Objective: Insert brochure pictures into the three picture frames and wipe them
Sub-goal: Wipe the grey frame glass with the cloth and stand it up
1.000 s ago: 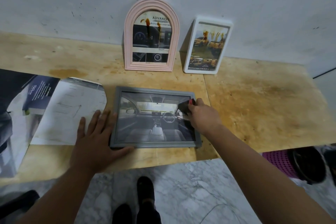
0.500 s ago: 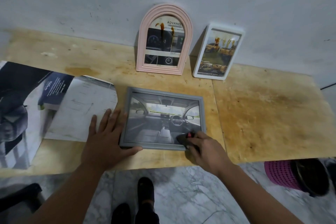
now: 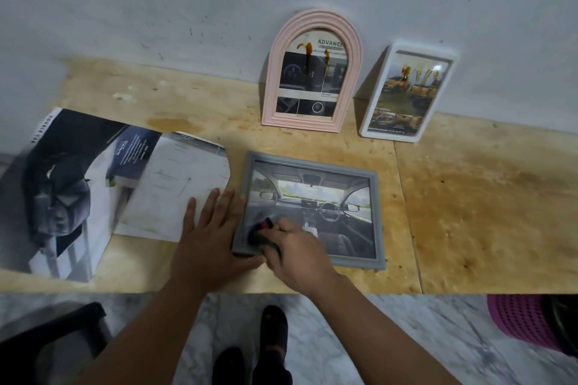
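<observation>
Grey frame (image 3: 312, 209) lies flat near the table (image 3: 469, 197) edge. Our left hand (image 3: 212, 237), fingers straight, steadies its left side; our right hand (image 3: 294, 250) grips a dark cloth (image 3: 261, 233) on the glass. Excess sideways pressure could slide the frame off.

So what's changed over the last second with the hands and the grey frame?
The right hand, gripping a dark cloth, swept across the grey frame's glass from its right side to the near left corner. The left hand stayed flat against the frame's left edge; pink frame and white frame unmoved.
</observation>
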